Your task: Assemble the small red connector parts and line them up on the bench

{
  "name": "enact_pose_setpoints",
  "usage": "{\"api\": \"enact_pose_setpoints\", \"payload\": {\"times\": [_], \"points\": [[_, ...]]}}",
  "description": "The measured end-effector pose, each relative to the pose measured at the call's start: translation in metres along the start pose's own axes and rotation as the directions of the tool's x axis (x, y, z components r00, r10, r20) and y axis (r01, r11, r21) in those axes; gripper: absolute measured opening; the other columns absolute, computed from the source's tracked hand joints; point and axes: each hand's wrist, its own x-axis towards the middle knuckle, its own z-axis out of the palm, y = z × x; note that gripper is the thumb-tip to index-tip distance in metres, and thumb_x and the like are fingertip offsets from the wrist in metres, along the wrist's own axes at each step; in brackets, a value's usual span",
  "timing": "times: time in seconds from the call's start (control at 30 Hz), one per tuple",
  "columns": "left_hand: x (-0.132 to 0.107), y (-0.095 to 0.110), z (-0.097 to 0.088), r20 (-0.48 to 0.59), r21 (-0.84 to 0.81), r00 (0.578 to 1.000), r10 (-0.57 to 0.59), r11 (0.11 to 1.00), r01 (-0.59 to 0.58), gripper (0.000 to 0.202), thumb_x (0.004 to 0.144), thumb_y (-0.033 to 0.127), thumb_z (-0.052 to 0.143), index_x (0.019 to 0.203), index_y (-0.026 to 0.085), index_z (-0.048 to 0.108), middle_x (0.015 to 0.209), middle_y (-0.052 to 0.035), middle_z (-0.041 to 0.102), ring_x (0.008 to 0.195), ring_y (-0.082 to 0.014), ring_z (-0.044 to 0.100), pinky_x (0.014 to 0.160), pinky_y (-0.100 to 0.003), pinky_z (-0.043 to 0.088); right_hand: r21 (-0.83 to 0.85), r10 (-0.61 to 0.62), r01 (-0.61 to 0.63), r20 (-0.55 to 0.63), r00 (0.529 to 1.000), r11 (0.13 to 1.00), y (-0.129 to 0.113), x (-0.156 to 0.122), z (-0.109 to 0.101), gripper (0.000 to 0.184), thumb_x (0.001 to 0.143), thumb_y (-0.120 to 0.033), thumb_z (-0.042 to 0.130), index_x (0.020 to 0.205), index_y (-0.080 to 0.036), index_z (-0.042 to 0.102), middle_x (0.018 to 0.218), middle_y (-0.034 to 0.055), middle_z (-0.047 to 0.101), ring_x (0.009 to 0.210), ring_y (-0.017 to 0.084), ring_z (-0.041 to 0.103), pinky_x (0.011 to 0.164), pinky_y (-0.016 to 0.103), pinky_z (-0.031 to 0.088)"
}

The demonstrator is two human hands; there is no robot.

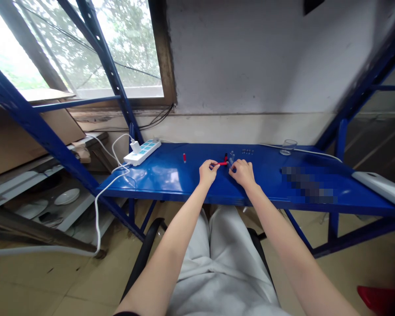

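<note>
My left hand (208, 171) pinches a slim red stick-like piece (222, 163) above the blue table. The piece points toward my right hand (242, 172), whose fingers are closed close to its far end. What the right fingers hold, if anything, is too small to tell. Just behind the hands stand some small clear pieces (231, 156) and a small dark red and black piece (225, 156). Off to the left, a short red cylinder with a pale lower end (184, 158) stands upright. Several tiny pieces (247, 151) lie in a row behind my right hand.
The blue table (145, 182) runs along the wall. A white power strip (142, 152) with a plug and cable lies at its left end. Toward the right are a clear glass (287, 148), a blurred-out object (309, 184) and a white device (382, 186).
</note>
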Motion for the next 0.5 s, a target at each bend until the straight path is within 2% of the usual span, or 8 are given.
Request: {"api": "enact_pose_setpoints", "payload": {"times": [0.27, 0.5], "points": [[0.0006, 0.0001, 0.0003, -0.014, 0.009, 1.0, -0.016, 1.0, 0.016, 0.008, 0.076, 0.024, 0.058, 0.08, 0.017, 0.06, 0.083, -0.0023, 0.063, 0.067, -0.0106, 0.054, 0.07, -0.025, 0.046, -0.017, 0.004, -0.004, 0.028, 1.0, 1.0, -0.001, 0.0004, -0.0002, 0.012, 0.077, -0.024, 0.049, 0.069, -0.017, 0.053, 0.083, 0.0072, 0.058, 0.084, 0.021, 0.047, 0.069, 0.032, 0.024], [-0.0008, 0.0012, -0.0003, -0.01, 0.059, 0.999, 0.043, 0.997, -0.042, 0.01, 0.079, 0.024, 0.055, 0.084, 0.017, 0.06, 0.084, -0.0023, 0.063, 0.065, -0.0102, 0.053, 0.069, -0.025, 0.046, -0.031, -0.023, 0.024, 0.048, 0.999, 0.999, -0.0024, 0.0011, 0.0, 0.009, 0.076, -0.021, 0.048, 0.069, -0.017, 0.053, 0.084, 0.0087, 0.059, 0.085, 0.022, 0.047, 0.07, 0.033, 0.024]]}}
